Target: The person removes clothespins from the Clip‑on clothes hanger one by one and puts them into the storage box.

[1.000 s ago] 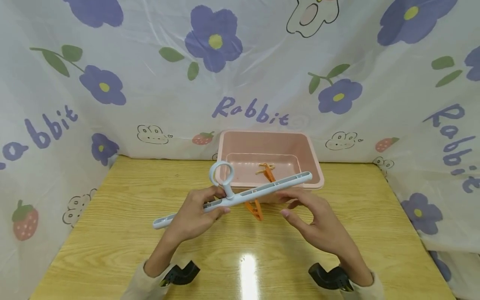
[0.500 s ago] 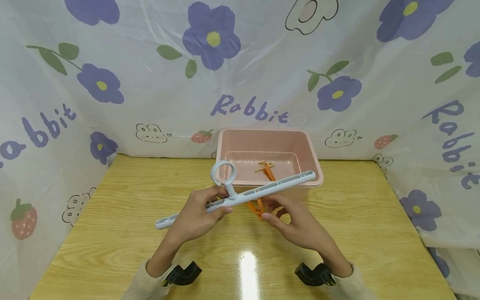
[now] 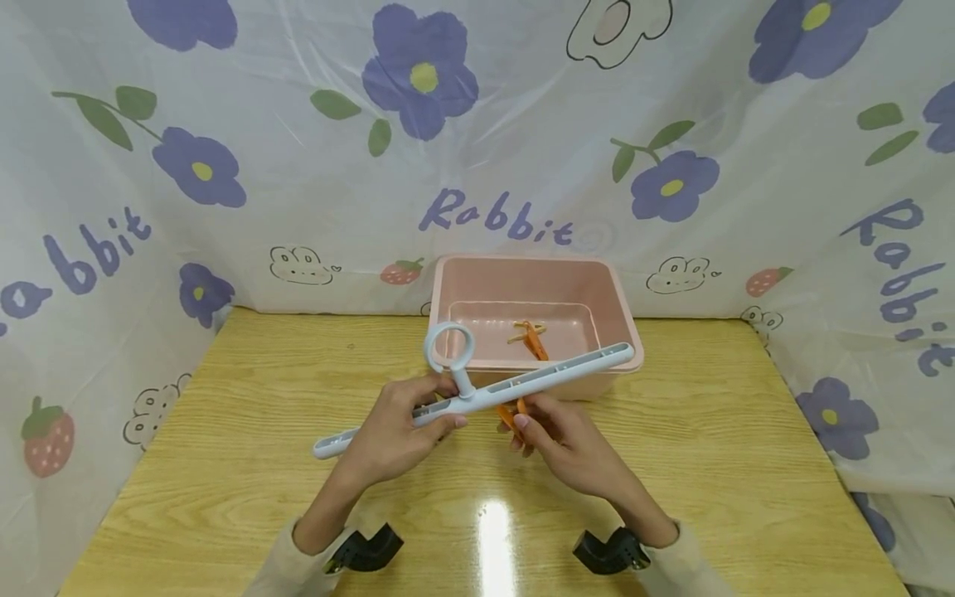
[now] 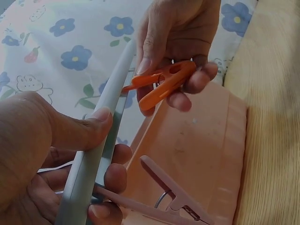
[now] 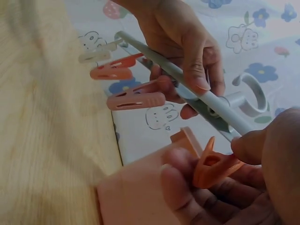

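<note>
My left hand (image 3: 399,427) grips a pale blue-grey hanger bar (image 3: 567,371) near its middle, beside the open ring hook (image 3: 449,346). Under the bar's right half, my right hand (image 3: 574,448) pinches an orange clothes peg (image 4: 168,91). One end of this peg reaches the bar's underside; whether it is fastened there I cannot tell. Along the left half, a pink peg (image 5: 136,101), another orange peg (image 5: 111,73) and a cream peg (image 5: 95,56) hang from the bar, as the right wrist view shows. The head view hides them.
Behind the hands, against the patterned cloth (image 3: 358,207), a pink plastic bin (image 3: 627,332) stands on the wooden table (image 3: 246,464). An orange peg (image 3: 534,342) and a yellowish one (image 3: 516,338) lie inside it. The bar's right end overlaps the bin's front rim in the head view.
My right hand has moved left from beside the bar, and its fingers have closed on the orange peg under it. The bar has shifted slightly right in my left hand's grip.
</note>
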`<control>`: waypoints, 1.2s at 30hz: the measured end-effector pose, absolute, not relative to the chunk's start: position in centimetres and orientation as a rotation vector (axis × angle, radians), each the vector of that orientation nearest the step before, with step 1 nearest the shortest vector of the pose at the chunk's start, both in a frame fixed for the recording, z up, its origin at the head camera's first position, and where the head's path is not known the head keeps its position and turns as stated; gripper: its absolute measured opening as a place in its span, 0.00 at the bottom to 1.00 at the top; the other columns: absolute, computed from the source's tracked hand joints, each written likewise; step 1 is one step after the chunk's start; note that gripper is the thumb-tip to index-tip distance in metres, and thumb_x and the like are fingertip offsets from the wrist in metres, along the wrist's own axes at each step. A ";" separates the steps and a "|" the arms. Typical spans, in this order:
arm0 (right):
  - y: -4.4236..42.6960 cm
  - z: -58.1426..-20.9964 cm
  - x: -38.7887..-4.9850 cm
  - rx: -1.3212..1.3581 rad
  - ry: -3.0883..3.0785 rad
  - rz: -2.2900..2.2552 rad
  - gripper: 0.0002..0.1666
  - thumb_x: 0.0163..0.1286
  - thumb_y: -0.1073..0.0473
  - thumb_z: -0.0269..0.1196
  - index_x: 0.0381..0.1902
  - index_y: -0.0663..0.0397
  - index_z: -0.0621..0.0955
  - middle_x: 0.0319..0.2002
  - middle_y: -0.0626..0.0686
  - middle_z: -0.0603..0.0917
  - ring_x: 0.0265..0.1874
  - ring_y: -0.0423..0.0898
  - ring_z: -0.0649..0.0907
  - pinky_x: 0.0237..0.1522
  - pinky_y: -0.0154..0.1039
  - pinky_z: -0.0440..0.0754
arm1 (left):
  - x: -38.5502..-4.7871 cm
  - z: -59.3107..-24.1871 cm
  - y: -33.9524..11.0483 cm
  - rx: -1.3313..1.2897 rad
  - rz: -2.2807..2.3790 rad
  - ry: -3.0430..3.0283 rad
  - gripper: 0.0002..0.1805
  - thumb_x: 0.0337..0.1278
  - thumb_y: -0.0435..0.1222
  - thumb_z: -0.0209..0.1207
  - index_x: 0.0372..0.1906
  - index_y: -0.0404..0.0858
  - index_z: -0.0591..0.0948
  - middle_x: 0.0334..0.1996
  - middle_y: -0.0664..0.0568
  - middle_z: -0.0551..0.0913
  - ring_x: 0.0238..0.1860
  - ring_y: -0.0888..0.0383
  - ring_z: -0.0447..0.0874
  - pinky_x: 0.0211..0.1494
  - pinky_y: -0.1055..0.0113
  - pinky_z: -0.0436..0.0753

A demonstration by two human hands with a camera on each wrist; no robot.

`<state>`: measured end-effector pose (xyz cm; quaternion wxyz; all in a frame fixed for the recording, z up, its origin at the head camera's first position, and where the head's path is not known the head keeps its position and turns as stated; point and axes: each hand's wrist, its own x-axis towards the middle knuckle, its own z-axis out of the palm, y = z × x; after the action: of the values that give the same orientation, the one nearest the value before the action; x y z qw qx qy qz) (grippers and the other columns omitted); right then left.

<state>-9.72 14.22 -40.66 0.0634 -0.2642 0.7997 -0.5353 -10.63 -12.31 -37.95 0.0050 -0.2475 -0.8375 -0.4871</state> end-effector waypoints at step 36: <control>15.1 -42.0 -10.8 -0.853 2.371 -2.007 0.15 0.78 0.70 0.54 0.55 0.67 0.85 0.28 0.57 0.82 0.19 0.37 0.67 0.17 0.36 0.65 | -10.5 -37.7 -12.8 -0.693 -1.764 -2.585 0.10 0.58 0.30 0.71 0.45 0.36 0.86 0.30 0.44 0.88 0.21 0.61 0.80 0.23 0.70 0.79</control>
<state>-10.84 15.10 -42.05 -0.0400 -0.2647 0.7353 -0.6226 -10.48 -12.80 -37.69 -0.0317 -0.2163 -0.8061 -0.5500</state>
